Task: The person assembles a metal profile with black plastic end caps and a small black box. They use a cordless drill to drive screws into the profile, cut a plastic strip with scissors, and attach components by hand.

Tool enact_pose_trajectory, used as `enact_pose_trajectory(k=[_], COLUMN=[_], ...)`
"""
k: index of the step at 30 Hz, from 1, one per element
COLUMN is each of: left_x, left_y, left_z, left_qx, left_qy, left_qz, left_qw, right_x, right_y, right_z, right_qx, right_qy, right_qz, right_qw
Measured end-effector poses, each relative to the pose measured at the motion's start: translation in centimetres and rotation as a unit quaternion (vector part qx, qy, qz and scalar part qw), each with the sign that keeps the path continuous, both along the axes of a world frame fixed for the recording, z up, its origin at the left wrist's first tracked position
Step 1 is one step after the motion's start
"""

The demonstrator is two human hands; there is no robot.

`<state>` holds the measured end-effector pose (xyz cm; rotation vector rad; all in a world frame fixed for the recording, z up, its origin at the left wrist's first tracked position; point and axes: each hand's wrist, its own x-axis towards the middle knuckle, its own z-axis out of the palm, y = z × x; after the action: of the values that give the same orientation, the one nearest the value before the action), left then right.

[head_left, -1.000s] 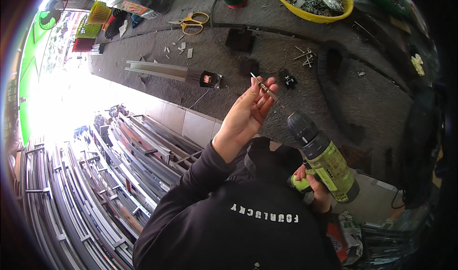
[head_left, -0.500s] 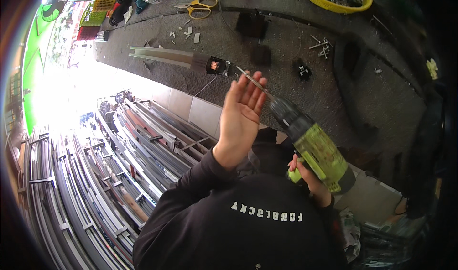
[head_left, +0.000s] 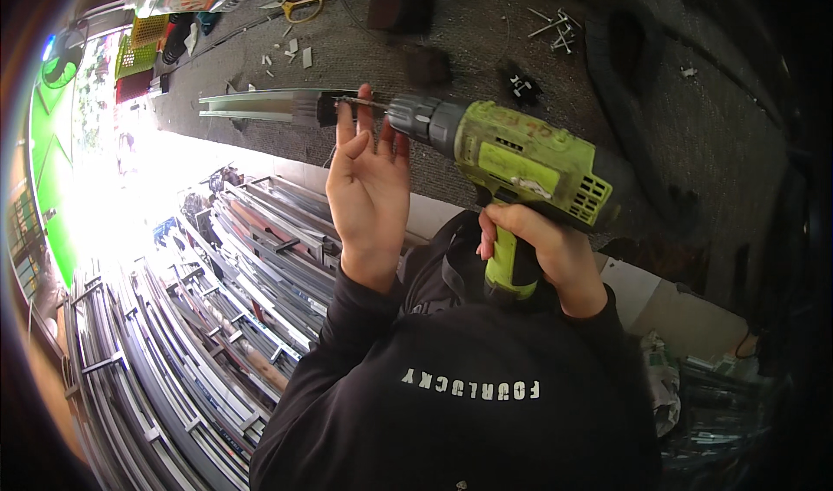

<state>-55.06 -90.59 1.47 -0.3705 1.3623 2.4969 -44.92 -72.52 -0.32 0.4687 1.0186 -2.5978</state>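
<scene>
My right hand [head_left: 547, 239] is wrapped round the handle of a yellow-green and black power drill [head_left: 525, 148], its chuck facing left. A thin drill bit [head_left: 371, 103] runs from the chuck across the fingers of my left hand [head_left: 371, 192]. That hand is open, palm up and fingers stretched; whether they touch the bit I cannot tell. Just beyond the bit's tip, a pale metal channel [head_left: 247, 104] lies on the bench with a dark block [head_left: 325, 108] at its near end. The block is partly hidden by my fingers.
The bench has a dark ribbed cover [head_left: 486, 57]. On it lie yellow-handled scissors [head_left: 305, 5], small white pieces [head_left: 306, 57], several screws [head_left: 560, 29] and a small black part with metal pieces [head_left: 521, 84]. Long metal profiles [head_left: 191, 317] fill a rack at lower left.
The drill has swung from pointing up-left to nearly level, and its bit has come to the channel's end block. My left hand has moved left alongside it, still open.
</scene>
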Motion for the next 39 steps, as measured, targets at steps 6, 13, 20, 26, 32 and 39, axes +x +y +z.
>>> enact_pose_trajectory(k=[6, 13, 20, 26, 32, 39], left_x=[-0.2, -0.1, -1.2, -14.0, -18.6, -18.8], left_y=[0.4, 0.1, -5.5, -11.4, -13.3, -13.3], left_z=[-0.2, -0.7, 4.3, 8.0, 2.0, 2.0], left_qx=[-0.020, -0.024, -0.400, -0.762, -0.641, -0.626], left_qy=[-0.001, 0.020, 0.020, 0.465, 0.473, 0.515], left_qz=[0.023, 0.011, -0.266, -0.343, -0.424, -0.411], left_qw=[1.000, 0.999, 0.877, 0.292, 0.430, 0.417], right_x=[-0.9, -1.6, -2.8, -3.1, -3.5, -3.4], right_y=[0.2, 0.1, 0.2, 0.1, -0.4, -1.1], right_z=[-0.2, -0.3, -0.7, -0.8, -1.2, -0.7], right_qx=[-0.031, -0.023, -0.047, -0.056, -0.088, -0.127], right_qy=[-0.034, -0.034, -0.022, -0.002, -0.011, -0.043], right_qz=[0.005, 0.010, 0.022, 0.020, 0.062, 0.066], right_qw=[0.999, 0.999, 0.998, 0.998, 0.994, 0.989])
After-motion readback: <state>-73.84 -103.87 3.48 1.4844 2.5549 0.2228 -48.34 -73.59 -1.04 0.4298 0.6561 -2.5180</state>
